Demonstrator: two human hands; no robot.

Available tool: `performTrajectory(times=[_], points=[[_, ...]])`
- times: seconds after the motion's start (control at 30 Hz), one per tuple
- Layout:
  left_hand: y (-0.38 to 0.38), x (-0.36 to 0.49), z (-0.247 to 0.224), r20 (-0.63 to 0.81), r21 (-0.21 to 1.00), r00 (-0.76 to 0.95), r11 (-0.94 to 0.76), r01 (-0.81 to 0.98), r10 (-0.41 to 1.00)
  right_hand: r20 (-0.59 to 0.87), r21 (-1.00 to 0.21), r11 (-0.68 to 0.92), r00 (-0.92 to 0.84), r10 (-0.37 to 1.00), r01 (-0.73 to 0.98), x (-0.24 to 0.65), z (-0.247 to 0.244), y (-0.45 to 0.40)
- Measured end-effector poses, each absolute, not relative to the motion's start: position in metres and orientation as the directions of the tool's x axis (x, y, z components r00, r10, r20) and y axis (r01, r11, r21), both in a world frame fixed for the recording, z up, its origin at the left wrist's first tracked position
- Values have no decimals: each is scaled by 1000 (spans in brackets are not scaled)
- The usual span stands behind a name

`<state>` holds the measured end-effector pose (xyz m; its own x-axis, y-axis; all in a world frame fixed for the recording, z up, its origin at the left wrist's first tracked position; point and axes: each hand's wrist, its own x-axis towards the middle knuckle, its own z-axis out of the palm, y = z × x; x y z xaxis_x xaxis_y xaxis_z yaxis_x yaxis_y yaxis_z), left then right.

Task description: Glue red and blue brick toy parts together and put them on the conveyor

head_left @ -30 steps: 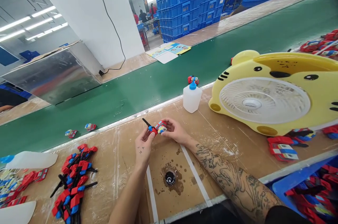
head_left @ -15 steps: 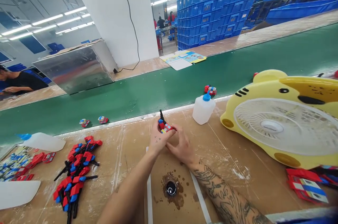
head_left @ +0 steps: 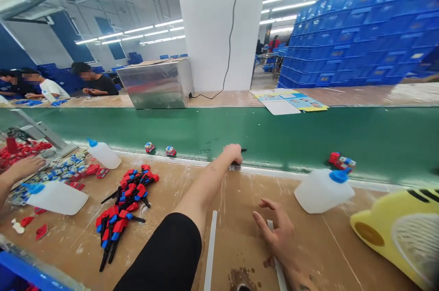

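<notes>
My left hand [head_left: 233, 153] reaches out to the near edge of the green conveyor belt [head_left: 206, 128], its fingers closed round a small toy. Only the toy's black rod [head_left: 243, 149] sticks out past the fingers; the hand hides the rest. Over the brown worktop [head_left: 254, 190], my right hand [head_left: 276, 227] holds nothing, thumb and fingers apart. Left of my left arm lies a pile of red, blue and black toy pieces [head_left: 128, 190]. Two small toy vehicles [head_left: 170, 151] sit on the belt near its edge, with a red, white and blue toy [head_left: 341, 161] farther right.
A white bottle with blue cap [head_left: 322, 192] stands right, beside a yellow animal-shaped fan [head_left: 380, 208]. More bottles [head_left: 58, 197] stand left, by white and blue parts [head_left: 65, 167] and a co-worker's hand [head_left: 29, 166]. Stacked blue crates [head_left: 356, 39] rise beyond the belt.
My left hand has moved forward from the worktop to the belt with the toy. My right hand has let go of it and opened. The view has turned left.
</notes>
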<state>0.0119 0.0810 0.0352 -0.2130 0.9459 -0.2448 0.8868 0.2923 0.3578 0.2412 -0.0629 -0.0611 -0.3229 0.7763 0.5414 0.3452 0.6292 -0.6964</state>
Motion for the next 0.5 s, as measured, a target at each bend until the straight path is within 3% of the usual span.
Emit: performTrajectory(times=[0.2, 0.3, 0.5], points=[[24, -11, 27, -101, 370, -90, 122, 921, 991, 524, -698, 606, -305, 795, 381, 241, -59, -61], [-47, -60, 34, -33, 297, -55, 62, 953, 998, 521, -694, 619, -337, 784, 367, 230, -44, -58], [-182, -192, 58, -95, 22, -379, 383, 924, 920, 438, -640, 741, -695, 571, 205, 117, 1, -22]])
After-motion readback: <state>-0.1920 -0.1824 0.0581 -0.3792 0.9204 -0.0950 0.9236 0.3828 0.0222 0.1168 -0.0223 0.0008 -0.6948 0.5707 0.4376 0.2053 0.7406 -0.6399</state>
